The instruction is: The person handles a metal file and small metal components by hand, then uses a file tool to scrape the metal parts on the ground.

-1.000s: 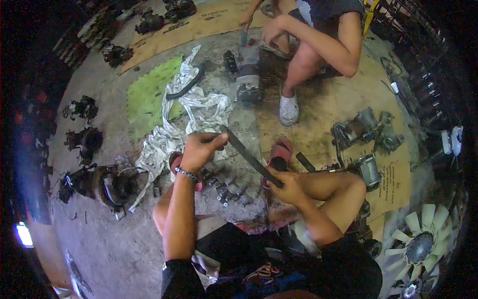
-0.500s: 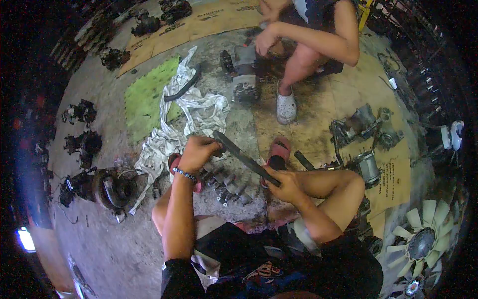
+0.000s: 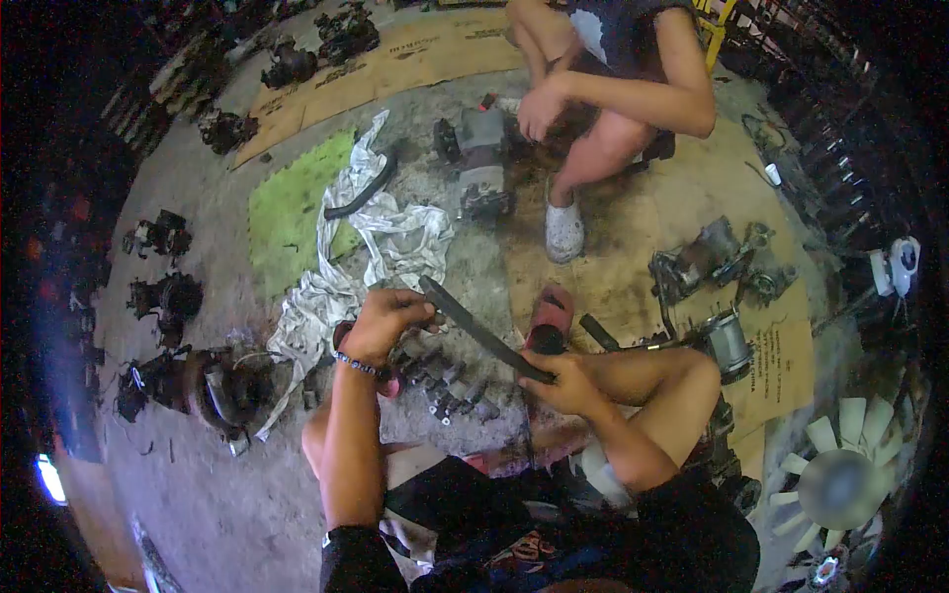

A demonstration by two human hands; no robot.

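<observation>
A long black rubber hose (image 3: 479, 329) slants across in front of me. My right hand (image 3: 561, 381) is wrapped round its lower end. Close to the hose's upper end, my left hand (image 3: 384, 321) is closed with thumb and fingers pinched together; whatever may be between them is too small to make out. Below the hose, several dirty metal engine parts (image 3: 450, 381) lie on the floor between my feet. Just beyond my left hand is a crumpled white cloth (image 3: 410, 242), and a second, curved black hose (image 3: 364, 193) rests on it.
Another person (image 3: 613, 99) squats opposite, beside an engine unit (image 3: 482, 148). Engine parts on cardboard (image 3: 781, 366) lie at my right, with a fan (image 3: 840, 484) nearer me. More greasy machine parts (image 3: 163, 301) stand at left, near a green mat (image 3: 282, 217).
Both hands and the hose sit slightly lower in view, the left hand most. The other person's hand has moved down and right, with the view itself shifting a little.
</observation>
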